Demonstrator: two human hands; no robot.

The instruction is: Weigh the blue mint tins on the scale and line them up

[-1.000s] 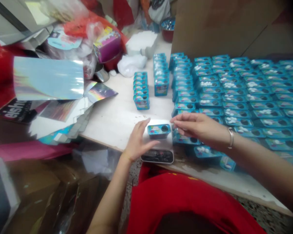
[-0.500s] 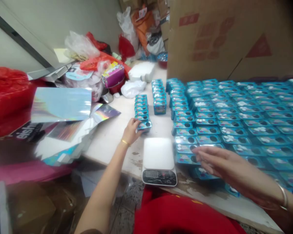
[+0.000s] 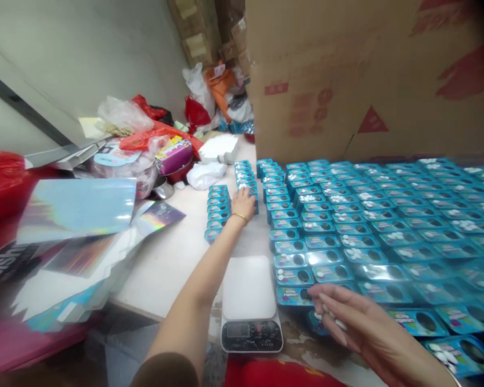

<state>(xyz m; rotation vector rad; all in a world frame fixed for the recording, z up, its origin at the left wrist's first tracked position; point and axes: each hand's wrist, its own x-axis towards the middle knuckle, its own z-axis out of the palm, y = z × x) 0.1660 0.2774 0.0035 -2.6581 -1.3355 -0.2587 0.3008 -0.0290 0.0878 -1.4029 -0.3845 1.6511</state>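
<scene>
My left hand (image 3: 243, 203) reaches forward to the near end of a short row of small blue boxes (image 3: 244, 166), its fingers bent down around the nearest one, which it mostly hides. To its left stands another short row of blue boxes (image 3: 218, 208). My right hand (image 3: 358, 322) is half curled, with small white pellets (image 3: 326, 312) between thumb and fingers. It hovers over the near edge of a large block of blue boxes (image 3: 363, 226). These have dark oval windows, and white pellets lie on many of them. Between my arms sits a white kitchen scale (image 3: 249, 287) with a bare platform.
A tall cardboard box (image 3: 318, 80) stands behind the blue boxes. Shiny holographic sheets (image 3: 78, 209) and a red plastic bag (image 3: 4, 183) lie at the left. Farther back are a purple box (image 3: 174, 157), a white plastic bag (image 3: 206, 174) and a metal cup (image 3: 162, 187).
My left hand has let go of a box at the near end of the left row and moved forward and right to the other short row. The camera view has tilted up.
</scene>
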